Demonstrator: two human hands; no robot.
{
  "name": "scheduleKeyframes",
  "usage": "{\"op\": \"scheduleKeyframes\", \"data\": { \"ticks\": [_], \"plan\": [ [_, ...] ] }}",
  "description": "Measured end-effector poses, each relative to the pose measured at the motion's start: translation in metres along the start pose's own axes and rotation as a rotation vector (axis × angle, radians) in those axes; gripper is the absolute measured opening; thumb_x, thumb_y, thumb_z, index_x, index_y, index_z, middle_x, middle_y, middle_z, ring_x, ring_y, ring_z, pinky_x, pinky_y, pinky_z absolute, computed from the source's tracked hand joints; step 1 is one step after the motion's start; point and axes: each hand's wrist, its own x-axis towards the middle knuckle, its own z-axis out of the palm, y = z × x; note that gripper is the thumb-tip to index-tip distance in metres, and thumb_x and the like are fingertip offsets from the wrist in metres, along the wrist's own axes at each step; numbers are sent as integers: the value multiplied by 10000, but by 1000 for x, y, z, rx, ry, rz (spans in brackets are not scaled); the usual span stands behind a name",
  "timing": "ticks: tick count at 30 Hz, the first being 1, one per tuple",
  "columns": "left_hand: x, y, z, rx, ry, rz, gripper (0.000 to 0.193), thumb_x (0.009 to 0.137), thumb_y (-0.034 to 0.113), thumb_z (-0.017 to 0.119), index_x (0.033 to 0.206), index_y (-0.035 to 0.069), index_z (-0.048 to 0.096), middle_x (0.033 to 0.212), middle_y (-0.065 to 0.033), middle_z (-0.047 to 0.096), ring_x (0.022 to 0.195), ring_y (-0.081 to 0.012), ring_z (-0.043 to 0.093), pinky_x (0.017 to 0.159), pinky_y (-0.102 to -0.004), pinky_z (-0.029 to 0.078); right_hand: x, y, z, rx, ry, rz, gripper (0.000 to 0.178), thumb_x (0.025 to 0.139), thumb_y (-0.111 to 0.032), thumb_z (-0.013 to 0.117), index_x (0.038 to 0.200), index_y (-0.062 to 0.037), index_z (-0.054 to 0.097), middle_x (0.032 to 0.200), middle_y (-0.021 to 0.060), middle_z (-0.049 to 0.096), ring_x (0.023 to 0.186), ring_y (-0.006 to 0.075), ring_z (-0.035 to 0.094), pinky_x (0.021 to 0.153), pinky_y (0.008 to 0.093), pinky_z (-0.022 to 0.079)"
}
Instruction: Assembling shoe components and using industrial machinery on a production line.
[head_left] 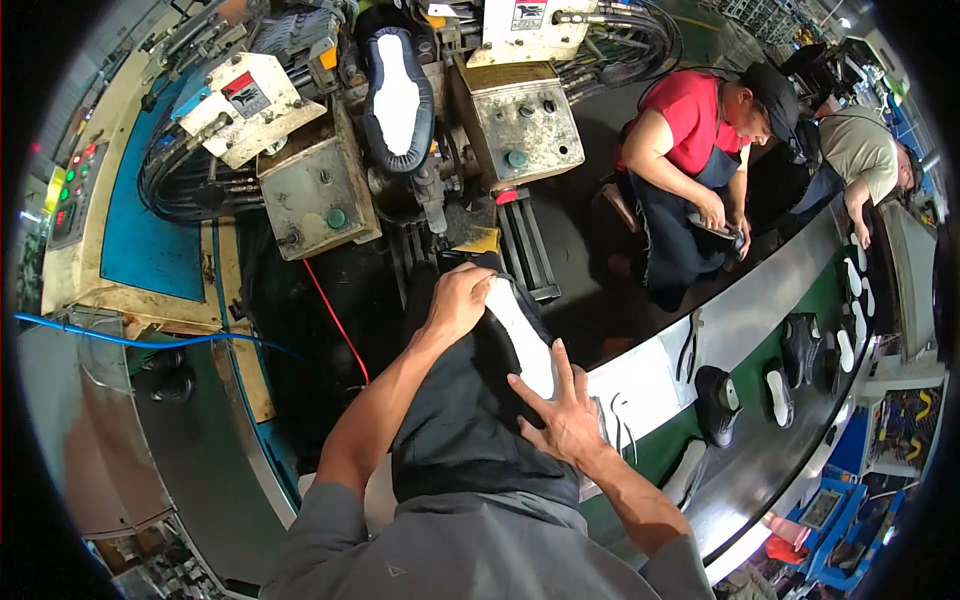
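Observation:
A black shoe upper [505, 290] with a long white insole [522, 338] facing up lies lengthwise over my lap. Around its far end, my left hand [462, 302] is closed, with the thumb side against the white insole. My right hand [565, 412] grips the near end with spread fingers on both sides of the insole. The palm hides part of that end, and the black trousers beneath blur the shoe's edge. Ahead of me, another black shoe upper [408, 135] with a white insole [394, 90] sits bottom-up in a machine.
Grimy control boxes [520, 130] flank the machine. On the right runs a conveyor [750, 390] with black shoes [716, 405], white insoles [690, 470], a white sheet [640, 385] and pincers [688, 345]. A co-worker in red [690, 150] handles a shoe; another person [860, 155] reaches over the conveyor.

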Motion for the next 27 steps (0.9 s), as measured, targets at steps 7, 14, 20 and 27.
{"op": "scheduleKeyframes", "data": {
  "ticks": [7,14,20,27],
  "plan": [
    [-2,-32,-3,18,67,-90,173,1004,144,724,1106,27,802,1003,-200,770,939,-402,760,800,-453,578,21,-1,-19,65,-23,-49,695,835,-367,864,1507,-375,687,1783,321,150,1358,518,515,1059,564,578],
    [-1,-60,-1,-84,7,-182,294,1061,234,712,1132,-41,787,987,-173,805,937,-288,777,836,-411,567,35,-1,-31,48,-74,-61,731,809,-352,882,1513,-375,686,1786,304,167,1387,523,508,1079,576,566],
    [63,-77,-107,-205,-6,-122,377,1097,441,649,1075,85,771,1080,-23,747,950,-177,680,932,-372,564,30,-2,-52,263,111,71,715,764,-237,927,1457,-231,750,1750,367,241,1520,554,440,1215,552,460],
    [212,-1,-206,-1072,99,-226,652,1083,425,704,1612,95,513,1448,-113,690,1251,-222,695,1041,-421,593,91,-18,-123,73,311,133,724,800,-273,915,1496,-263,716,1745,396,194,1421,577,497,1156,596,492]
  ]
}}
